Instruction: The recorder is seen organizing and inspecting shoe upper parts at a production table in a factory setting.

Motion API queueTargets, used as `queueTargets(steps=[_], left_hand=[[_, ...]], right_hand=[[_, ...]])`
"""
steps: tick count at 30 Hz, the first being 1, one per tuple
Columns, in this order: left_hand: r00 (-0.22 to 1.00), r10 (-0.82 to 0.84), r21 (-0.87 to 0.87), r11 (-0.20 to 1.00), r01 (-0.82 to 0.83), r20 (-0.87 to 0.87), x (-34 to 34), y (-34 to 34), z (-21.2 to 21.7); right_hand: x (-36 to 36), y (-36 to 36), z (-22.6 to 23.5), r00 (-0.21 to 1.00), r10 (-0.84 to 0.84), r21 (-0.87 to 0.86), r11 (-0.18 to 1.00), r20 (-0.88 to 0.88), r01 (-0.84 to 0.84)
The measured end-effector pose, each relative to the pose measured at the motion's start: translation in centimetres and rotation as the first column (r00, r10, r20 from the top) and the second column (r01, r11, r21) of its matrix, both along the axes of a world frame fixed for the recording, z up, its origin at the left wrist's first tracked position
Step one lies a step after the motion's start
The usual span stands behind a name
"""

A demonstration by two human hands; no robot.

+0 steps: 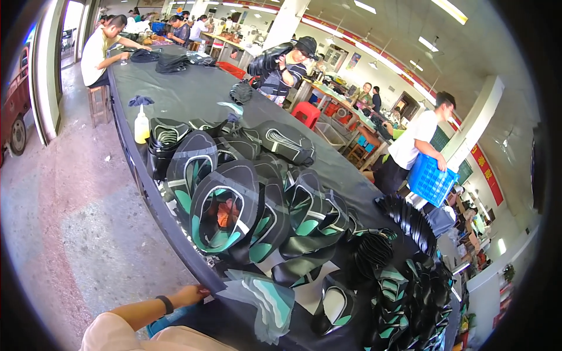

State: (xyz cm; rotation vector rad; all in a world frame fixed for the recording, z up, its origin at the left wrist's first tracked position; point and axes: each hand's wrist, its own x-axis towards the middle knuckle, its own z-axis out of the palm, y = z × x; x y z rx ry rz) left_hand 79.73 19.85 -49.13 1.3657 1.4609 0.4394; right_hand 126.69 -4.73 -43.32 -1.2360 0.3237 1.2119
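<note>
My left hand (pixel 190 294), with a dark band at the wrist, is at the near left edge of the black-covered table (pixel 193 270). Its fingers look curled together; what they hold, if anything, is too small to make out. Just right of it lies a fanned stack of thin translucent grey and teal cut pieces (pixel 266 301). Beyond stand black shoe uppers with grey trim and teal patches, the nearest a large nested bundle (pixel 225 210) with an orange piece inside. A single upper with a pale lining (pixel 335 307) lies farther right. My right hand is out of view.
More stacked black parts (pixel 404 292) crowd the table's right side. A squeeze bottle of yellow liquid (pixel 141 126) stands by the left edge. One person carries a blue crate (pixel 432 180) at right; another, in a black hat (pixel 306 45), stands across the table. A blue object (pixel 167 320) is under my arm.
</note>
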Motion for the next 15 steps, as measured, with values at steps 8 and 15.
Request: queueTargets(steps=[8, 15], left_hand=[[0.855, -0.297, 0.227, 0.879, 0.418, -0.424, -2.6, 0.9, -7.1], [0.619, -0.726, -0.388, 0.685, 0.617, -0.298, -10.7, -1.5, -10.4]], right_hand=[[1.7, -0.9, -4.8, 0.825, 0.367, -0.102, 0.928, 0.429, -0.359], [-0.8, 2.5, 2.2, 0.899, 0.395, -0.289, 0.898, 0.192, -0.333]])
